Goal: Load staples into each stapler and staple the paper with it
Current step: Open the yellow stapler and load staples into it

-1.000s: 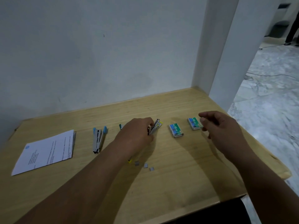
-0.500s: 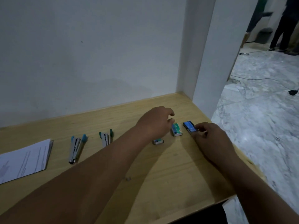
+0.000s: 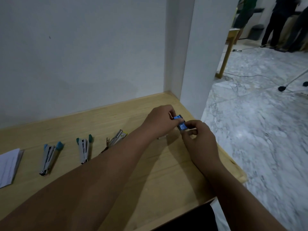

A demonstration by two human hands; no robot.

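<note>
both hands meet over the far right corner of the pale wooden table [image 3: 150, 172], pinching one small blue staple box [image 3: 180, 124] of printed card between them: the left hand [image 3: 160, 121] curls on its far end, the right hand [image 3: 198, 134] on the near end. to the left, three slim metal staplers lie open on the wood: yellow-tipped [image 3: 117, 138], green-tipped [image 3: 84, 150], blue-tipped [image 3: 50, 156]. white paper [image 3: 8, 165] lies at the left edge.
</note>
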